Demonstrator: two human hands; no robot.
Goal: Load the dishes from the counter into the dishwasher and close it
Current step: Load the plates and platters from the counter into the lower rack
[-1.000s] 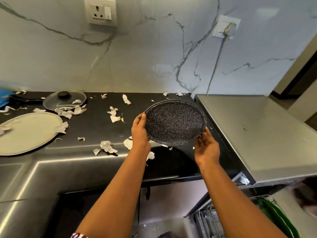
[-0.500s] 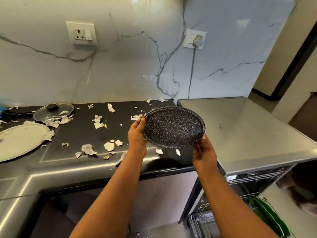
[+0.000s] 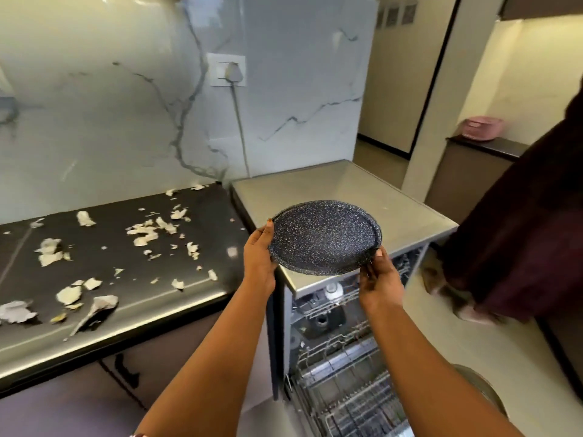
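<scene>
Both hands hold a dark speckled round plate (image 3: 325, 238) level in the air, above the front corner of the dishwasher (image 3: 347, 187), whose grey top lies under it. The left hand (image 3: 258, 263) grips the plate's left rim, thumb on the upper edge and fingers curled underneath. The right hand (image 3: 380, 279) grips the near right rim the same way. Below the plate the dishwasher stands open, showing its wire upper rack (image 3: 328, 307), with a small white item in it, and its lower rack (image 3: 347, 389). To the left, the black counter (image 3: 217, 247) is strewn with pale torn scraps (image 3: 142, 234). A person in dark maroon clothing (image 3: 520, 231) stands at the right.
</scene>
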